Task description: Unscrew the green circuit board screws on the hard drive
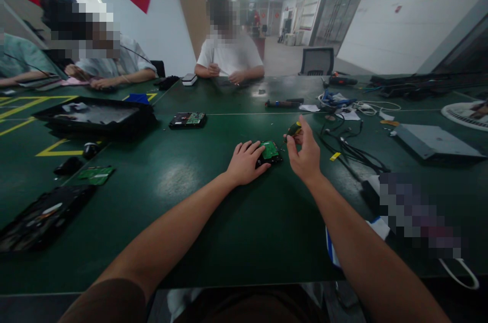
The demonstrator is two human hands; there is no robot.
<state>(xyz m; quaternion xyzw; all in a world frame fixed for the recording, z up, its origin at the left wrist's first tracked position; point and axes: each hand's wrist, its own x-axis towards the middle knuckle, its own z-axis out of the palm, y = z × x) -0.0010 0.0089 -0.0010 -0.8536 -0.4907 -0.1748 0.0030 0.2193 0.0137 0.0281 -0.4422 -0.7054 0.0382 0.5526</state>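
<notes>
My left hand (247, 161) lies flat on a small hard drive (271, 152) with a green circuit board on top, fingers spread over its left side. My right hand (304, 152) is raised just right of the drive, its fingers pinched round a small screwdriver with a yellow and black handle (294, 129). The tool's tip points down toward the drive's far right corner. Both forearms reach in from the near edge of the dark green table (213, 221).
A second drive (188, 120) lies farther back on the left. A black tray (93, 116), a loose green board (97, 174) and an opened drive (41, 219) sit at left. Tangled cables (348, 148) and a grey box (432, 141) are at right. Other people sit across the table.
</notes>
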